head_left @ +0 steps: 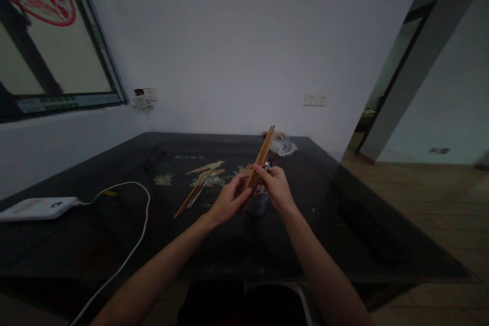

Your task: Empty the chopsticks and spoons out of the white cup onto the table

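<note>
A bundle of several wooden chopsticks (264, 148) slants up and away between my two hands, above the middle of the table. My left hand (234, 194) is closed around their lower part. From the other side, my right hand (275, 183) pinches the bundle a little higher. Beneath the hands stands a metal cup (257, 205), its upper part mostly hidden by my fingers. Something shiny shows just behind my right fingers, too small to name. To the left lie more chopsticks (186, 202) beside a spoon (198, 194), flat on the tabletop.
The dark glossy table (305, 244) bears a printed flower pattern. A clear plastic bag (284, 146) sits at its back edge near the wall. At the left lies a white power bank-like box (42, 209) with a white cable (147, 209). A dark long object (372, 229) lies at the right.
</note>
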Demonstrator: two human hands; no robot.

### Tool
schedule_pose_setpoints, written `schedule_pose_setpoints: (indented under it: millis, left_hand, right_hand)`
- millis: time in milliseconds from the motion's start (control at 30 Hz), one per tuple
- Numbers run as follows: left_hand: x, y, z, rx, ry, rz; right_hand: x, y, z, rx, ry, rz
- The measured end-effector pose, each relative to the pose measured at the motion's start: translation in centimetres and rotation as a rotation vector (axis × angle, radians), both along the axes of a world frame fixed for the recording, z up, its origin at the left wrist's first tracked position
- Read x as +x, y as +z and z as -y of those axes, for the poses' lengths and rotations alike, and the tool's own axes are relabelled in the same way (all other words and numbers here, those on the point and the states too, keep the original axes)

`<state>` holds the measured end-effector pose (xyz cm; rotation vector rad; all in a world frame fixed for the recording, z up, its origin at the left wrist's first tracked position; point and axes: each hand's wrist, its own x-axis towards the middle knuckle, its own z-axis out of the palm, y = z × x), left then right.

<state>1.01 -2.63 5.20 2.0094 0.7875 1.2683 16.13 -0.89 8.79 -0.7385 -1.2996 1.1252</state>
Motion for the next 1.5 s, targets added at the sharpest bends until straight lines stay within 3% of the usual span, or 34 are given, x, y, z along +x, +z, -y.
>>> schedule_pose_setpoints:
  millis: [133,267,367,533,633,700,833,933,1033,1133,1500]
  left_hand:
    - [0.8,-1.2,0.0,-0.174,0.024,-0.003]
    - [0.5,-1.3,-0.2,-0.094,0.081,-0.045]
    - [0.2,-1.0,-0.2,-0.045,0.114,-0.041]
    - [-1.4,0.3,-1.1,-0.146,0.120,0.063]
    - [-5.2,1.0,-3.2,-0.200,0.183,0.061]
    - [-9.0,0.6,-5.1,-0.205,0.304,-0.027]
    - [-16.7,-2.0,-7.8,-0.197,0.748,-0.477]
    - [-19.5,-3.8,-7.9,-0.289,0.935,-0.811]
    - [-19.7,-4.7,-7.3,-0.415,0.983,-1.039]
    - [-19.2,-5.0,-6.8,-0.480,0.974,-1.112]
    - [-17.3,-4.8,-5.3,-0.407,0.972,-1.267]
  right_hand:
    - [-1.0,0.0,0.3,0.064,-0.097,0.103]
    - [-1.3,0.6,0.5,0.125,-0.205,0.245]
    - [-1.1,0.9,0.4,0.166,-0.149,0.241]
    - [0.8,0.9,0.3,0.207,-0.052,0.218]
    - [3.1,0.4,0.3,0.215,-0.060,0.222]
    - [4.7,-0.3,0.0,0.216,-0.083,0.213]
    - [6.9,-2.4,-1.2,0.188,-0.216,0.180]
    - [7.5,-3.7,-2.0,0.167,-0.280,0.199]
    - [7.6,-4.5,-2.5,0.170,-0.274,0.247]
    - [7.5,-4.9,-2.7,0.153,-0.270,0.286]
    - [7.5,-5.3,-3.1,0.128,-0.262,0.320]
